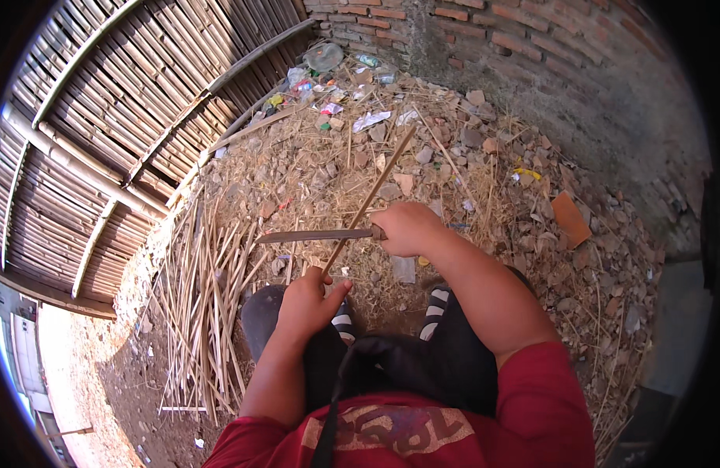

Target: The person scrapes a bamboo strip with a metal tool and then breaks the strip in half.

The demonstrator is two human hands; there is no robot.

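Note:
My left hand (307, 303) is closed round the near end of a long, thin bamboo strip (385, 173), which slants up and away to the right. In my right hand (410, 228) is the short handle of a long-bladed knife (309, 235). Its dark, narrow blade points left and crosses the strip a little beyond my left hand, at or very near its surface. To the left of my left hand, a loose pile of pale bamboo strips (200, 320) lies on the ground.
Stones, dry straw and litter cover the ground ahead, with a broken orange tile (570, 220) at the right. A bamboo slat wall (165, 86) stands left, a brick wall (531, 47) at the back and right. My knees and striped footwear (434, 312) are below my hands.

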